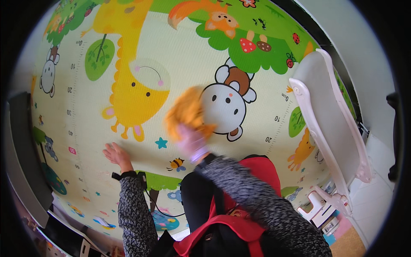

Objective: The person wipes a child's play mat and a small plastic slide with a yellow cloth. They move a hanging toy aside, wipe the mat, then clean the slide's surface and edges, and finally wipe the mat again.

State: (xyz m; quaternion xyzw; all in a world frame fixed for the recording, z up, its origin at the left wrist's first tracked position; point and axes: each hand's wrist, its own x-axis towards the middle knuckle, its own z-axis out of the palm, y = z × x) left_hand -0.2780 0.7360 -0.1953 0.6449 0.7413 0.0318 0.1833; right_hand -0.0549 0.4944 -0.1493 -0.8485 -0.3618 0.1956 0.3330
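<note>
An orange cloth (186,112) lies bunched on the printed play mat (189,57), partly over the cartoon bear's head. My right hand (190,143) is on the cloth and blurred by motion; it appears to wear a thin pale glove, and its fingers are partly hidden in the folds. Bare and holding nothing, my left hand (117,155) has its fingers spread at the mat, below the giraffe's head. Dark bands circle both wrists, with a cable hanging from the left one.
On the right stands a pale plastic children's slide (334,125). A dark, curved piece of furniture (27,154) lines the left edge. At lower left is a white-framed item with a black panel (62,234). My knees, with a red apron (263,173), are on the mat.
</note>
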